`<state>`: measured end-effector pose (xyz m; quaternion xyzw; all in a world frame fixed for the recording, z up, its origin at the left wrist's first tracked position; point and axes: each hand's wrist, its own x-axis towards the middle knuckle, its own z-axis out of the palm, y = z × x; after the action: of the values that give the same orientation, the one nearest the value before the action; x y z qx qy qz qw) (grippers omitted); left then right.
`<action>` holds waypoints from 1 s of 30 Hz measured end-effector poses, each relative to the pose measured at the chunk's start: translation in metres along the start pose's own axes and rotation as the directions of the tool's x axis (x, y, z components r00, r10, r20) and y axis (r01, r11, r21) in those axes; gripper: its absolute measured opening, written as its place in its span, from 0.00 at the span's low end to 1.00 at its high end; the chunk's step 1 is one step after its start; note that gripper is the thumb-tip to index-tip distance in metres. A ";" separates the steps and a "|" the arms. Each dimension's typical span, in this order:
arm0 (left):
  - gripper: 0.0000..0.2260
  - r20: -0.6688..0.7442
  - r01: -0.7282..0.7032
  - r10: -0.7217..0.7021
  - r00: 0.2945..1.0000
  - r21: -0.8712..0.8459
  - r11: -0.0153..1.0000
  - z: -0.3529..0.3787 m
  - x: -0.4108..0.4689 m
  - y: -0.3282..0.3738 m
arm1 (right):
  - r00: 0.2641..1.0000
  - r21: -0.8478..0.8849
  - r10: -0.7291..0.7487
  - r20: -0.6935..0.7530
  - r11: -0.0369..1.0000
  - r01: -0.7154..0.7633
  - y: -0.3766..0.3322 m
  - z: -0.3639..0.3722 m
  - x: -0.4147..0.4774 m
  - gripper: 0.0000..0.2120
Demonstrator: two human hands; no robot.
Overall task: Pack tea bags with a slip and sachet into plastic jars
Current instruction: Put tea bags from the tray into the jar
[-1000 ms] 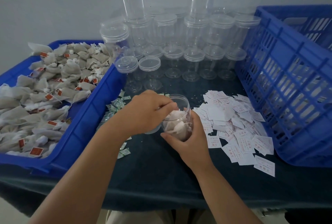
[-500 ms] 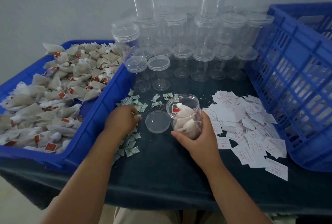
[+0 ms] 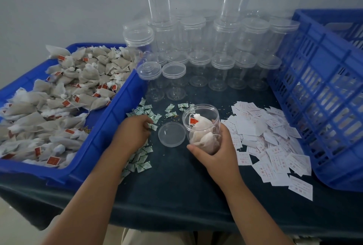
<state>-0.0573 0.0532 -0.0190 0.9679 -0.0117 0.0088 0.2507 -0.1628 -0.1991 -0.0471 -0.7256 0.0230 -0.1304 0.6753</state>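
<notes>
My right hand [image 3: 217,153] grips an open clear plastic jar [image 3: 202,124], tilted toward me and holding several tea bags with a red tag showing. Its loose lid [image 3: 171,134] lies flat on the dark cloth just left of the jar. My left hand [image 3: 133,133] rests with curled fingers on the scatter of small green-and-white sachets [image 3: 143,160]; the fingertips touch sachets, and whether one is pinched is hidden. A heap of white paper slips [image 3: 269,138] lies right of the jar. Loose tea bags [image 3: 59,103] fill the blue tray [image 3: 110,126] at left.
Several empty lidded clear jars [image 3: 214,52] stand stacked at the back of the table. A tall blue slatted crate [image 3: 322,95] stands at the right. The table's front edge runs just below my forearms. A plain wall closes off the back.
My left hand left the jar mouth and moved left and down onto the sachets, uncovering the lid. My right hand keeps hold of the jar.
</notes>
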 end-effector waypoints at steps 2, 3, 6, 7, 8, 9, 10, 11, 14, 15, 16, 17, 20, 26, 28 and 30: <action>0.12 -0.106 -0.009 -0.002 0.994 -0.102 0.995 -0.006 -0.005 0.009 | 1.000 0.014 -0.007 0.008 1.000 0.007 -0.001 0.000 0.000 0.39; 0.10 -0.162 -0.016 -0.013 0.987 -0.174 0.985 -0.012 -0.008 0.016 | 1.000 0.022 -0.009 0.012 1.000 0.009 -0.002 0.000 -0.001 0.39; 0.07 -0.288 -0.092 -0.060 0.956 -0.485 0.870 -0.036 -0.021 0.055 | 1.000 0.024 -0.026 0.008 0.999 0.025 -0.003 0.000 -0.002 0.38; 0.07 -0.317 -0.148 -0.050 0.947 -0.570 0.808 -0.045 -0.025 0.070 | 0.999 0.022 -0.034 0.004 0.999 0.034 -0.004 0.000 -0.002 0.38; 0.08 -0.332 -0.211 -0.015 0.943 -0.633 0.745 -0.051 -0.028 0.085 | 0.999 0.025 -0.042 0.001 0.999 0.042 -0.005 0.001 -0.002 0.38; 0.09 -0.324 -0.265 0.043 0.945 -0.684 0.680 -0.056 -0.031 0.099 | 0.999 0.034 -0.051 -0.001 0.998 0.051 -0.007 0.001 -0.003 0.37; 0.10 -0.292 -0.298 0.117 0.949 -0.716 0.632 -0.059 -0.035 0.112 | 0.998 0.050 -0.061 -0.003 0.997 0.061 -0.008 0.002 -0.003 0.36; 0.12 -0.242 -0.313 0.198 0.950 -0.723 0.616 -0.058 -0.038 0.123 | 0.997 0.070 -0.072 -0.004 0.995 0.073 -0.010 0.002 -0.003 0.36; 0.19 -0.122 -0.375 0.360 0.925 -0.450 0.810 -0.040 -0.041 0.139 | 0.994 0.109 -0.109 -0.019 0.988 0.111 -0.009 0.002 -0.004 0.36; 0.23 -0.080 -0.368 0.361 0.929 -0.301 0.880 -0.035 -0.040 0.141 | 0.992 0.106 -0.118 -0.035 0.987 0.121 -0.008 0.001 -0.003 0.37; 0.28 -0.024 -0.320 0.322 0.947 -0.204 0.925 -0.033 -0.037 0.141 | 0.991 0.099 -0.121 -0.049 0.987 0.126 -0.006 0.000 -0.003 0.39; 0.32 0.040 -0.244 0.254 0.966 -0.177 0.953 -0.034 -0.034 0.141 | 0.991 0.093 -0.123 -0.059 0.987 0.128 -0.005 -0.001 -0.003 0.41; 0.37 0.239 -0.097 0.166 0.957 -0.275 0.956 -0.038 -0.025 0.139 | 0.991 0.125 -0.125 -0.041 0.984 0.129 -0.006 -0.001 -0.002 0.41; 0.09 0.051 0.036 0.003 0.999 -0.735 0.677 -0.018 -0.016 0.139 | 0.970 0.107 -0.112 -0.214 0.985 0.137 -0.006 -0.005 -0.005 0.41; 0.03 0.006 -0.044 0.057 0.998 -0.564 0.825 0.001 -0.010 0.136 | 0.924 0.078 -0.103 -0.367 0.987 0.141 -0.005 -0.009 -0.004 0.42; 0.07 0.156 -0.164 0.220 0.963 -0.309 0.937 0.024 -0.008 0.139 | 0.856 0.044 -0.097 -0.508 0.989 0.139 -0.005 -0.014 -0.001 0.43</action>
<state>-0.0689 -0.0798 0.0269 0.9106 -0.1313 -0.0598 0.3874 -0.1677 -0.2118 -0.0411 -0.6390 0.1489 -0.3575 0.6647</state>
